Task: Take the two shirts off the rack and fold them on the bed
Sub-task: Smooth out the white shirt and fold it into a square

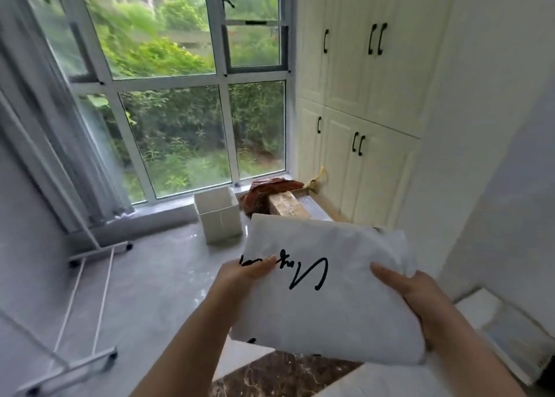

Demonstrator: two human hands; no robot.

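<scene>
Shirts (327, 288), white and folded flat into a stack, are held in the air at 5 o'clock, over the grey floor. The stack's left edge is pinched by the left hand (243, 272); its right edge is gripped by the right hand (411, 288), thumb on top. A white wheeled rack (90, 264) is seen at 8 o'clock.

window (180, 96): large, white-framed, greenery outside
cabinets (360, 96): cream doors, black handles
bin (219, 216): white, on grey floor (150, 276), near window
boxes (288, 206): beside bin

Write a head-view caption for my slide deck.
Both hands hold a folded white shirt before the window.
</scene>
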